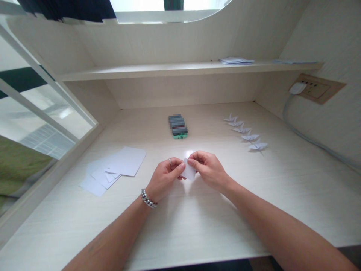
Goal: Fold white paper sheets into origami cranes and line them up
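Between my two hands is a small folded piece of white paper (188,171), held just above the desk. My left hand (167,175), with a ring and a chain bracelet, pinches its left edge. My right hand (210,169) grips its upper right part between thumb and fingers. Several folded paper cranes (250,137) stand in a slanting row on the right side of the desk. To the left lies a loose, overlapping pile of white paper sheets (126,162).
Beyond my hands lies a phone-like object (178,127), blurred out, with a green edge. Above runs a shelf (158,70) with a paper stack (237,60). A white plug (298,88) sits in the wall socket (321,90), its cable (307,139) trailing along the right wall.
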{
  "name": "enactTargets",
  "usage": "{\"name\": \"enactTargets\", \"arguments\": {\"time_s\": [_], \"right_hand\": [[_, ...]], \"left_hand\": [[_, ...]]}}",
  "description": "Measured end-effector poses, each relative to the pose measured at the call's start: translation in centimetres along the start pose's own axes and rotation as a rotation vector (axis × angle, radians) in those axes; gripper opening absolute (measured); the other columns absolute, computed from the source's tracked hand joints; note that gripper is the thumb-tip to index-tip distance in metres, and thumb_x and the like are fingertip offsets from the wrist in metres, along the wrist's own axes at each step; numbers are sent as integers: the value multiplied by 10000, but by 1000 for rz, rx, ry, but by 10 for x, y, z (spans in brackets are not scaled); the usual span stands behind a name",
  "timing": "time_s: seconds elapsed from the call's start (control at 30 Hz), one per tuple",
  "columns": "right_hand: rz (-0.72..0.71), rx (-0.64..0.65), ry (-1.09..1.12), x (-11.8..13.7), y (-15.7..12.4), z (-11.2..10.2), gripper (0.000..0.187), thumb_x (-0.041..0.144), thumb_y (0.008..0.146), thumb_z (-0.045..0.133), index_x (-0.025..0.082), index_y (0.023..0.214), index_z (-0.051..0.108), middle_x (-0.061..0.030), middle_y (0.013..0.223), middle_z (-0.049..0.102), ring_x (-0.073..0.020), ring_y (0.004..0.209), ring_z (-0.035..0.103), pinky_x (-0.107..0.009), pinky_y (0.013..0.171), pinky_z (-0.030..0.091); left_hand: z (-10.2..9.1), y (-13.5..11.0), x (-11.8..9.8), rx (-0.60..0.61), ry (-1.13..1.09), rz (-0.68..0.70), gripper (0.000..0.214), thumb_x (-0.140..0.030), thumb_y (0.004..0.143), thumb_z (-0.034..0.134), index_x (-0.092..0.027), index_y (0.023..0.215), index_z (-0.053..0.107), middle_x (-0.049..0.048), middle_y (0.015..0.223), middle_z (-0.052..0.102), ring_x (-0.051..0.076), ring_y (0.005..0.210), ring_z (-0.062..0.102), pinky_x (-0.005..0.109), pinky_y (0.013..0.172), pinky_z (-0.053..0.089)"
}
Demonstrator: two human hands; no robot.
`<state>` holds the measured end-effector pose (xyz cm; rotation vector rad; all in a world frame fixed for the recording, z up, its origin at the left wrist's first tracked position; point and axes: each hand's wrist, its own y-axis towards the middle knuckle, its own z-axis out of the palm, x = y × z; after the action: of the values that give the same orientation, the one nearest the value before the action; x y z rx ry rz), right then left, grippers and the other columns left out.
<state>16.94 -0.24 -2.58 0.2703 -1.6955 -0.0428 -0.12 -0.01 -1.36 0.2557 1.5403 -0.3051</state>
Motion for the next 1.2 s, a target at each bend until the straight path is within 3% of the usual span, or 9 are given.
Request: {"name": "enactTargets", "arguments": {"time_s": [0.33,0.57,0.8,1.0,1.2], "right_hand": [[35,40,207,-2,2,2,120,301,801,649,181,798,642,3,703,614,-124,622,549,-255,575,441],[-88,-30,137,-3,-1,3,76,211,802,656,204,869,689,-27,846,687,-156,781,629,-280,695,481],[-157,-63,-92,5,-6,3,143,109,809,594,204,838,697,-28,852,689,-160,804,634,-286,707,490],[-56,-21,34,1,-2,1,46,179,789,642,187,823,672,-16,796,677,-147,749,615,-282,689,476],[98,33,320,1,2,-1,170,283,714,736,170,816,660,6,722,634,-113,646,567,-250,596,435]], "left_hand": [[-4,-2,-1,29,-32,31,240,-342,742,749,-137,839,669,15,738,665,111,639,602,223,598,502],[-3,-1,-1,15,-12,85,193,-286,724,758,-138,768,641,-8,673,619,90,596,542,209,572,438],[-3,-2,2,14,136,143,137,-261,770,696,-139,787,636,22,725,635,120,658,555,239,621,441],[-3,-5,3,-1,302,217,112,-247,811,641,-152,753,630,13,692,599,124,647,530,245,608,426],[-4,-4,1,37,165,159,144,-286,797,670,-146,783,638,25,724,627,129,664,558,243,618,447]]}}
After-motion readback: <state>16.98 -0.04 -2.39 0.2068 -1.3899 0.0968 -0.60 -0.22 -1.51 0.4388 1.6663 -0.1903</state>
